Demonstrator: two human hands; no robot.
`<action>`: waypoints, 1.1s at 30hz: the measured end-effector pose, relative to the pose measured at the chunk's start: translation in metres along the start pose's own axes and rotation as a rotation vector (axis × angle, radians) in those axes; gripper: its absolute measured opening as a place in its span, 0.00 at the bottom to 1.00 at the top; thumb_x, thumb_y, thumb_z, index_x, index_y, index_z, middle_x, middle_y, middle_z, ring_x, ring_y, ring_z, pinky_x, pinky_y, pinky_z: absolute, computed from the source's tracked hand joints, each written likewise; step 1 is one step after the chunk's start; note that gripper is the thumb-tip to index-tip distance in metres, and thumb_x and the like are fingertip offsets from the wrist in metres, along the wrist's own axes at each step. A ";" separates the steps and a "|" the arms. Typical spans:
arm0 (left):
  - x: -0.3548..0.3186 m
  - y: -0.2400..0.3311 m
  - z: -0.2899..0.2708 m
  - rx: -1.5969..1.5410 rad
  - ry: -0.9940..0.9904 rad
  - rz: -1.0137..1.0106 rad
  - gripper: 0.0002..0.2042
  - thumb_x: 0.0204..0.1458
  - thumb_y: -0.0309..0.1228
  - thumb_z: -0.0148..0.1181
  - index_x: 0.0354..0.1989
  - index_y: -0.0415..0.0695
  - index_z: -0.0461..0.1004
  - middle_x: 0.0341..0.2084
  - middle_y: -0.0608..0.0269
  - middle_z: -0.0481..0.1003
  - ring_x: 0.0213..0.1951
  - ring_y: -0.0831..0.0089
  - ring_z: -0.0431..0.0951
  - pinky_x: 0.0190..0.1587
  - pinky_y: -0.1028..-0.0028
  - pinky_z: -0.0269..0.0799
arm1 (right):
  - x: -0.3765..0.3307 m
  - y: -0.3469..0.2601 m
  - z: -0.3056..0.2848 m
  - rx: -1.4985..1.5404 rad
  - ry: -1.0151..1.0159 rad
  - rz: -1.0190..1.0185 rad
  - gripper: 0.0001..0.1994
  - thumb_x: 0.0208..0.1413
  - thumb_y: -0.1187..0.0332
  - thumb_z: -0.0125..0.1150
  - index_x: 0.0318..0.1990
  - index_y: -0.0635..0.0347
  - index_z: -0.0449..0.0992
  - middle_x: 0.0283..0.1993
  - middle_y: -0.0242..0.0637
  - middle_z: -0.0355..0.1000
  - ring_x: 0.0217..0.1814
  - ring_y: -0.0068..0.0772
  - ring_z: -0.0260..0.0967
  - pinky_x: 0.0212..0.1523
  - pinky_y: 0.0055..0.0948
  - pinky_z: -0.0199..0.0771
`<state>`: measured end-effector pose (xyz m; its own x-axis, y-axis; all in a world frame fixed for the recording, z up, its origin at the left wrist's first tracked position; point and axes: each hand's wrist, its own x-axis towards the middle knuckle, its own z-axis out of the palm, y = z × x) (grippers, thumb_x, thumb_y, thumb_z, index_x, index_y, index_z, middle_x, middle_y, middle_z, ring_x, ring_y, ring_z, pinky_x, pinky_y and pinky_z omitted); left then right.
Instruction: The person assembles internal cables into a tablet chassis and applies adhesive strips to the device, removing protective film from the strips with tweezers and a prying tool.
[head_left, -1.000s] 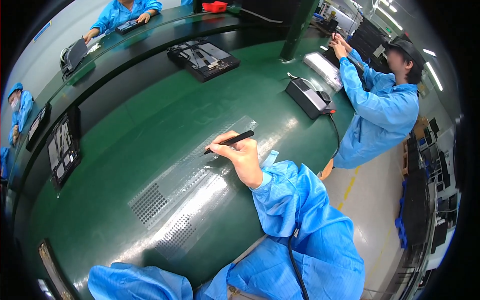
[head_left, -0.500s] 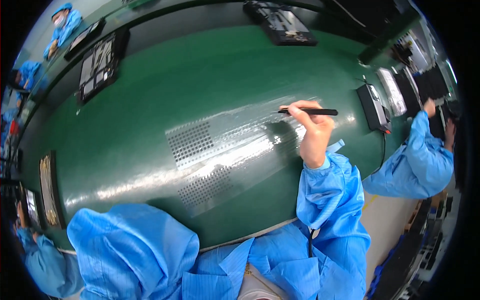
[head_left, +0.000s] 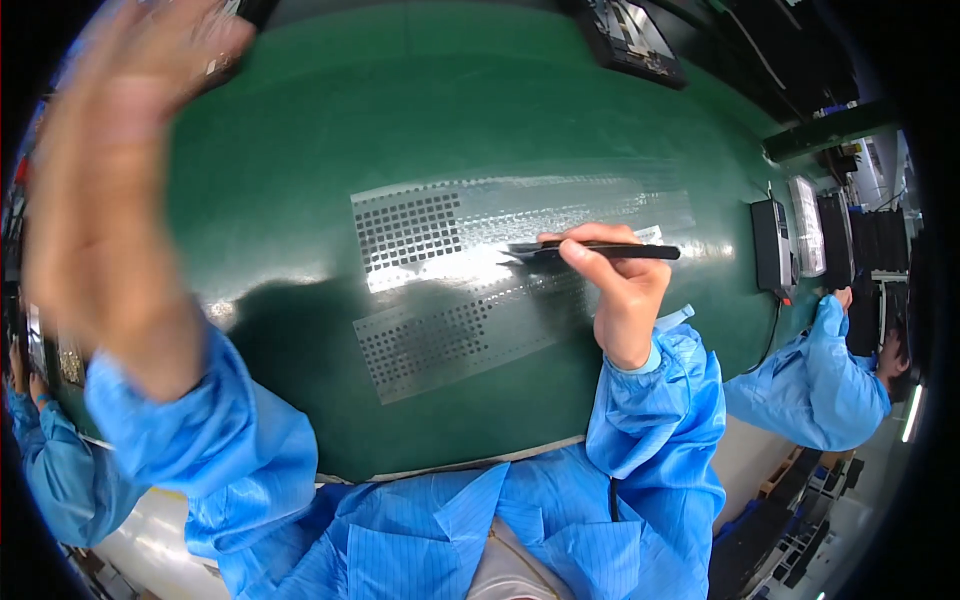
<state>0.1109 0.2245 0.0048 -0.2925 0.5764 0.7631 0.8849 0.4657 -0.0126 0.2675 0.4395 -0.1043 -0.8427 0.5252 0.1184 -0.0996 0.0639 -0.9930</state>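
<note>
My right hand (head_left: 632, 300) is closed round black tweezers (head_left: 615, 250), whose thin tips point left over the sheets. Beneath lies a clear plastic sheet (head_left: 520, 225) with rows of small black square pieces (head_left: 410, 225) at its left end. A second clear sheet (head_left: 520, 335), with similar dark squares at its left end, lies nearer to me. High at the left, my left hand (head_left: 110, 200) is raised close to the camera and smeared by motion. Its fingertips overlap a black-framed device (head_left: 228, 60), so I cannot tell whether they touch it.
Another black-framed device (head_left: 635, 40) rests at the far edge of the green table (head_left: 420, 110). On the right stand a black box (head_left: 772, 245) with a cord and a clear-wrapped package (head_left: 808, 228). Co-workers in blue sit on the right (head_left: 815, 375) and left (head_left: 70, 465).
My left hand has come up into view at the upper left. The tweezers' tips have shifted left and nearer to me, toward the black squares. The whole view has swung a little.
</note>
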 end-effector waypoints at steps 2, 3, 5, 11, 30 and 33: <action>-0.021 0.026 0.047 -0.446 -0.252 -0.325 0.16 0.54 0.29 0.35 0.48 0.34 0.61 0.40 0.51 0.69 0.47 0.61 0.66 0.52 0.69 0.54 | -0.002 0.005 -0.004 0.003 -0.004 0.022 0.04 0.42 0.78 0.56 0.28 0.67 0.73 0.29 0.37 0.71 0.31 0.21 0.65 0.33 0.18 0.63; -0.034 0.028 0.059 -0.513 -0.303 -0.300 0.16 0.54 0.27 0.33 0.50 0.36 0.57 0.42 0.50 0.67 0.47 0.61 0.66 0.52 0.70 0.53 | 0.000 0.002 0.000 0.004 -0.011 0.028 0.04 0.42 0.78 0.56 0.28 0.67 0.73 0.29 0.37 0.71 0.31 0.21 0.65 0.33 0.18 0.63; -0.038 0.024 0.060 -0.378 -0.536 -0.061 0.24 0.32 0.13 0.45 0.45 0.38 0.64 0.44 0.51 0.65 0.41 0.55 0.69 0.52 0.57 0.54 | 0.003 -0.001 0.009 0.027 -0.047 0.027 0.04 0.42 0.78 0.56 0.28 0.68 0.73 0.28 0.37 0.71 0.31 0.21 0.65 0.34 0.19 0.63; -0.057 0.029 0.072 -0.301 -0.704 0.199 0.19 0.36 0.21 0.51 0.42 0.48 0.68 0.48 0.59 0.62 0.52 0.60 0.58 0.54 0.56 0.48 | 0.009 -0.002 0.020 -0.024 -0.047 0.032 0.04 0.42 0.78 0.54 0.28 0.69 0.72 0.29 0.41 0.71 0.33 0.26 0.66 0.37 0.22 0.63; -0.069 0.033 0.069 -0.364 -0.869 0.174 0.23 0.31 0.23 0.51 0.43 0.51 0.67 0.51 0.56 0.57 0.52 0.56 0.58 0.53 0.52 0.50 | 0.014 0.000 0.016 0.061 -0.090 0.201 0.05 0.41 0.81 0.54 0.29 0.70 0.71 0.30 0.39 0.71 0.31 0.23 0.65 0.35 0.20 0.64; -0.066 0.032 0.070 -0.377 -0.893 0.182 0.22 0.32 0.23 0.52 0.42 0.51 0.68 0.51 0.56 0.57 0.52 0.56 0.58 0.52 0.52 0.51 | 0.013 0.000 0.015 0.062 -0.085 0.199 0.05 0.41 0.82 0.54 0.29 0.71 0.71 0.31 0.43 0.71 0.34 0.27 0.67 0.38 0.22 0.65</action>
<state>0.1327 0.2485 -0.0915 -0.1691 0.9856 0.0002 0.9559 0.1640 0.2438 0.2489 0.4336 -0.1024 -0.8904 0.4484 -0.0781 0.0433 -0.0874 -0.9952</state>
